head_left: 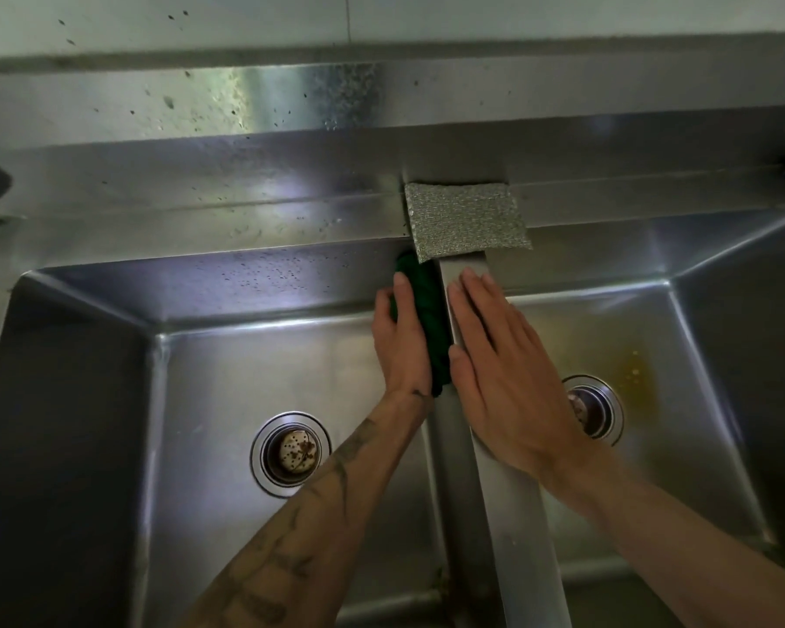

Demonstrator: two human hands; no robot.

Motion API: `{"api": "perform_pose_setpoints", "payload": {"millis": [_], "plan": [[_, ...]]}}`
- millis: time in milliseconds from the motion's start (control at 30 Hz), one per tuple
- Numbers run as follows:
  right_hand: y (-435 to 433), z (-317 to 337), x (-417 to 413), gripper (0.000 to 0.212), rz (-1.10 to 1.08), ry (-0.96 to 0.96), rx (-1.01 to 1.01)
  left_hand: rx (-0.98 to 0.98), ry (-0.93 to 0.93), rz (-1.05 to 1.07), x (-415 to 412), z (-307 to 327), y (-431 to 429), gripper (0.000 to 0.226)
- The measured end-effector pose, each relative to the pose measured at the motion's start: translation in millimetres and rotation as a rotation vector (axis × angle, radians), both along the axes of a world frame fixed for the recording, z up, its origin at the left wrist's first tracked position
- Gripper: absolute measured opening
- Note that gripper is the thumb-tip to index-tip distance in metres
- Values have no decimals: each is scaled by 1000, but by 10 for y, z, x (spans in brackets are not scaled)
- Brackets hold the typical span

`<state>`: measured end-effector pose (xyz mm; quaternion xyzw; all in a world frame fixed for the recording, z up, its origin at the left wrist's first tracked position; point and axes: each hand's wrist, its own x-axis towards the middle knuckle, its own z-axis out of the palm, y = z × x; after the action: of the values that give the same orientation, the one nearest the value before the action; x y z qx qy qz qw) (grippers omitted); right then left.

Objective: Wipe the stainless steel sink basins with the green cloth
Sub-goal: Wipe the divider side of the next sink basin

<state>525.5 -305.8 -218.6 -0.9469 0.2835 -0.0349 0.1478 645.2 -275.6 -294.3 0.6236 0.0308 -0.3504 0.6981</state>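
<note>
My left hand (pixel 402 342) presses the dark green cloth (pixel 427 301) flat against the right inner wall of the left basin (pixel 227 369), near its far corner. Its fingers lie straight over the cloth. My right hand (pixel 504 373) rests flat, fingers straight, on the steel divider (pixel 508 505) between the two basins and holds nothing. The right basin (pixel 644 346) has a yellowish stain on its floor near the drain.
A silver scouring pad (pixel 465 219) lies on the back ledge at the divider's far end. Each basin has a round drain strainer (pixel 291 453), the right one (pixel 597 410) partly hidden by my right hand. The steel backsplash (pixel 245 102) is spotted.
</note>
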Motion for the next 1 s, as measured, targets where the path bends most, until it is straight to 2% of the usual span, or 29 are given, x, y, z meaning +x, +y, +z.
{"api": "perform_pose_setpoints", "payload": {"millis": [67, 133, 233, 333, 467, 667, 800, 867, 1000], "plan": [[3, -34, 5, 60, -12, -36, 28, 95, -180, 10, -16, -24, -29, 39], [-18, -72, -8, 59, -11, -73, 26, 216, -281, 9, 12, -123, -56, 38], [-25, -89, -11, 58, -14, -102, 11, 407, -225, -102, 101, -223, -77, 40], [-16, -79, -10, 58, -16, -102, 18, 310, -211, -101, 25, -123, -41, 39], [-16, -71, -5, 58, -17, -101, 27, 235, -387, -107, -98, -47, 56, 30], [-6, -46, 10, 58, -18, -124, 26, 437, -309, -261, 29, -292, 32, 39], [-3, -32, 5, 58, -24, -115, 43, 258, -468, -130, -103, -169, 144, 25], [-3, -35, 10, 58, -28, -119, 47, 211, -469, -129, -103, -180, 139, 25], [-12, -37, 9, 57, -23, -136, 30, 423, -333, -227, -9, -384, -20, 41]]}}
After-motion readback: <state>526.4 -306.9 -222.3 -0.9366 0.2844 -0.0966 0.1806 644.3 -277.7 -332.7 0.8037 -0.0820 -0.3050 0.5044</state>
